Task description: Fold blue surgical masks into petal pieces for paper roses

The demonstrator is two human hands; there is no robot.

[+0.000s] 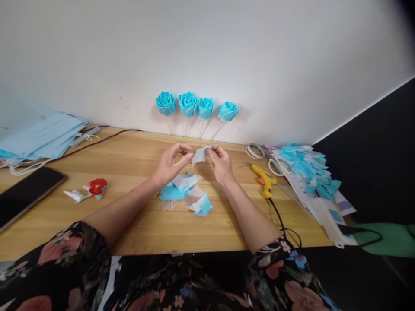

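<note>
My right hand [221,163] pinches a small pale blue and white fabric petal [201,155] between thumb and fingers, above the middle of the table. Just left of the petal is my left hand [173,163], its fingers curved and the thumb a little apart from them, with nothing seen in its grasp. A loose pile of blue and white fabric pieces [184,190] lies on the wood below both hands. Behind them, several blue fabric flowers [188,105] on thin sticks lean against the wall.
To the right lie a yellow glue gun [266,179] with its black cord, white-handled scissors [279,166], a tape roll [255,151] and a heap of fabric pieces [308,166]. Leftward are face masks [42,136], a phone [29,194] and a red-and-white item [97,187].
</note>
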